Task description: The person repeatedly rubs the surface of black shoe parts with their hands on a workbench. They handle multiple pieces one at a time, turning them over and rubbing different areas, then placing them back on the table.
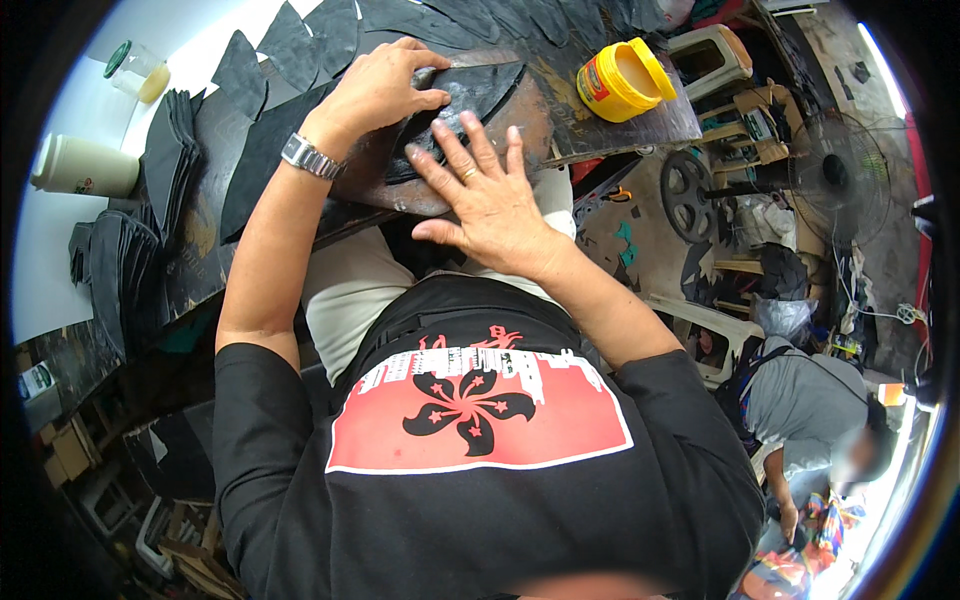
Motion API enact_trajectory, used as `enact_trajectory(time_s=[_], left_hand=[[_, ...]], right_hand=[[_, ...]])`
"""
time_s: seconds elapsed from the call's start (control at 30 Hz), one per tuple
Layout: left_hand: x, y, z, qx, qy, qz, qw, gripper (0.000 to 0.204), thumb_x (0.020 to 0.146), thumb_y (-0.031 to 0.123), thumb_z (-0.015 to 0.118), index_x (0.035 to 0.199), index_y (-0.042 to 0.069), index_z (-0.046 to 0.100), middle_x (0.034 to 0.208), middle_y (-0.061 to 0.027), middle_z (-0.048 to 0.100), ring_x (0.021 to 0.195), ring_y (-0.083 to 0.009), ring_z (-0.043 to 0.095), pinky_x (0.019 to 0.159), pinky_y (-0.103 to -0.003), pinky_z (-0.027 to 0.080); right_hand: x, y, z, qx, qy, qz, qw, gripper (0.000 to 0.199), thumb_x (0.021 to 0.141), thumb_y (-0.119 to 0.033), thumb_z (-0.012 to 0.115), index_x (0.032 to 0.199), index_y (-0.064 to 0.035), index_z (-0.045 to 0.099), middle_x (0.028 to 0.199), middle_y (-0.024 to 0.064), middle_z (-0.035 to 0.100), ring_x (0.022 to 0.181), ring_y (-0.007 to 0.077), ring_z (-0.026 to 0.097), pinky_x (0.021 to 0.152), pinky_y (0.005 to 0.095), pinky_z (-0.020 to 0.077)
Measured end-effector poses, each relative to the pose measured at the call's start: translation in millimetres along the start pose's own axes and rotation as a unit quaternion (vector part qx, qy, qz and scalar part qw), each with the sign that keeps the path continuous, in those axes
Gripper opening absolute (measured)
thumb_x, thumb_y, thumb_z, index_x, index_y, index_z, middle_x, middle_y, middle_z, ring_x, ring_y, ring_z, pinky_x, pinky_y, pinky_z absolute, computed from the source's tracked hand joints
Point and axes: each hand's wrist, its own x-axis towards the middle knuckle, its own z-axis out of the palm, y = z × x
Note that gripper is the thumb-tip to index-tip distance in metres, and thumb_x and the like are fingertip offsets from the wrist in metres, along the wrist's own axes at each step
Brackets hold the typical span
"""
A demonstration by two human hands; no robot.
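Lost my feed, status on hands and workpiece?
Left hand and right hand flat, pressing black leather piece on board. Open yellow glue tub beside, clear.

yellow open tub (622, 80) with label, white bottle (82, 167)

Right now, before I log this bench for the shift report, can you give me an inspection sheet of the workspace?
Surface: dark, stained board on the person's lap.
Job's things: black curved piece lying flat on the board.
Clutter: cut black pieces and stacks at the left, open yellow tub, white bottle, small jar.
Fingers: left hand presses the piece's upper edge; right hand lies flat, fingers spread, on its lower edge.
Cables: white cord on the floor at right.
Surroundings: fan, plastic stool, crouching co-worker.
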Motion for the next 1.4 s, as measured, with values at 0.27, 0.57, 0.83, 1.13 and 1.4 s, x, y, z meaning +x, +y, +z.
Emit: enact_trajectory(time_s=[0.27,0.57,0.83,1.13,1.4], left_hand=[[-7.7,25.2,-4.4,0.104,0.004,-0.016,0.994,0.043,0.087,0.029,0.076,0.125,0.01,0.072,0.125,-0.0099,0.07,0.116,-0.0308,0.064,0.099,-0.045,0.047],[-5.8,39.7,-5.7,0.11,0.04,-0.003,0.993,0.035,0.082,0.018,0.078,0.116,0.011,0.072,0.124,-0.0088,0.07,0.118,-0.0299,0.063,0.099,-0.043,0.046],[20.8,38.9,5.2,0.011,-0.006,-0.001,1.0,0.051,0.079,0.008,0.069,0.129,0.011,0.057,0.106,-0.0177,0.074,0.102,-0.0392,0.071,0.087,-0.048,0.055],[24.8,49.6,11.4,0.016,0.002,-0.003,1.0,0.035,0.08,0.009,0.069,0.115,0.008,0.067,0.105,-0.0157,0.074,0.098,-0.0355,0.071,0.085,-0.046,0.056],[12.2,67.2,1.3,-0.001,0.029,0.062,0.998,0.023,0.082,0.006,0.063,0.105,0.006,0.066,0.101,-0.0156,0.072,0.093,-0.0378,0.07,0.081,-0.045,0.055]], right_hand=[[13.0,50.5,-28.9,0.19,0.064,0.097,0.975,0.056,0.104,-0.058,0.044,0.131,-0.0162,0.07,0.156,0.0172,0.046,0.154,0.0385,0.025,0.121,0.0666,0.0121],[36.3,88.8,-2.8,-0.105,0.017,0.208,0.972,0.095,0.096,-0.078,0.036,0.153,-0.0024,0.046,0.164,0.0196,0.033,0.158,0.036,0.014,0.122,0.0674,0.0036],[34.1,87.5,2.3,-0.059,-0.003,0.198,0.978,0.097,0.095,-0.079,0.035,0.159,-0.006,0.035,0.168,0.0192,0.025,0.159,0.0365,0.009,0.122,0.0665,0.0008],[24.6,98.7,-15.4,0.162,0.145,0.19,0.957,0.058,0.104,-0.056,0.05,0.129,-0.008,0.07,0.154,0.0232,0.046,0.149,0.0398,0.033,0.121,0.061,0.0197],[34.1,90.4,-10.8,0.482,0.336,0.144,0.796,0.07,0.111,-0.056,0.025,0.16,-0.0061,0.023,0.141,0.0205,0.053,0.124,0.029,0.062,0.112,0.0407,0.0429]])
